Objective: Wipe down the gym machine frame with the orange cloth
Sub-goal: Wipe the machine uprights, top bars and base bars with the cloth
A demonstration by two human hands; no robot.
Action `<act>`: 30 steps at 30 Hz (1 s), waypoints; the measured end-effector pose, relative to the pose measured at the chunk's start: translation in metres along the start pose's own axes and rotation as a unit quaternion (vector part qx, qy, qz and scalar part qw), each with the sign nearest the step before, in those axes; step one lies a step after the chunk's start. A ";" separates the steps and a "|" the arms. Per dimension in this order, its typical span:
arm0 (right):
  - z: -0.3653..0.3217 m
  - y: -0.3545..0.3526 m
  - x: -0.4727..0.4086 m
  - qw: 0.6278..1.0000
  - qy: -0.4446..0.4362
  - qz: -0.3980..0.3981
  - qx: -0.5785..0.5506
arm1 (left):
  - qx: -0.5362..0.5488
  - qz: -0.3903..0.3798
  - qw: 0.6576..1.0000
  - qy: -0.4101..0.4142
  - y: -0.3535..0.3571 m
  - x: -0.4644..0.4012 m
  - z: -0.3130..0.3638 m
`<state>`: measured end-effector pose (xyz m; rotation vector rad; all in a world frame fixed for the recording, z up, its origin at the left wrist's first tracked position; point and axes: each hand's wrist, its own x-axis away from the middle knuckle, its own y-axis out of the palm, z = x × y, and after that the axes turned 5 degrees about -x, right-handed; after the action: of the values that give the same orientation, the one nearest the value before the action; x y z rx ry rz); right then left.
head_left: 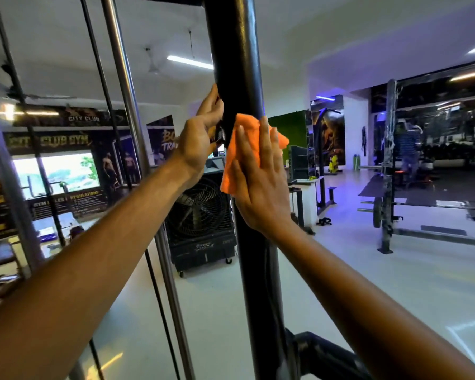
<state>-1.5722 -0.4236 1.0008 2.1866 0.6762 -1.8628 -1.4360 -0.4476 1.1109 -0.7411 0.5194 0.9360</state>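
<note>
Right hand [261, 185] presses orange cloth [240, 149] against frame [237, 64]

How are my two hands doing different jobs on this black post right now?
The right hand lies flat with straight fingers, pressing the orange cloth against the black post; the left hand is bare, its fingers against the post's left edge. The right hand sits lower than the left hand. Both touch the same upright.

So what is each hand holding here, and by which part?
The right hand presses the orange cloth flat against the black frame post, fingers straight, no grip. The left hand touches the post's left side; its hold is unclear.
</note>
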 end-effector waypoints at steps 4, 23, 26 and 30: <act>0.013 0.006 0.097 0.999 0.031 -0.024 -0.022 | 0.014 -0.008 1.000 -0.021 0.010 0.022 -0.016; 0.009 0.009 0.107 0.996 0.071 -0.039 -0.029 | 0.031 -0.013 0.999 -0.038 0.019 0.051 -0.026; 0.004 0.007 0.047 0.997 0.063 -0.011 -0.045 | 0.031 -0.007 0.999 -0.036 0.023 0.053 -0.029; 0.007 0.014 0.055 0.998 0.055 0.008 -0.022 | 0.046 -0.011 0.998 -0.050 0.027 0.061 -0.042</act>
<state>-1.5662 -0.4266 0.9445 2.2738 0.7097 -1.7134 -1.4323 -0.4373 1.0325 -0.6114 0.4627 0.9184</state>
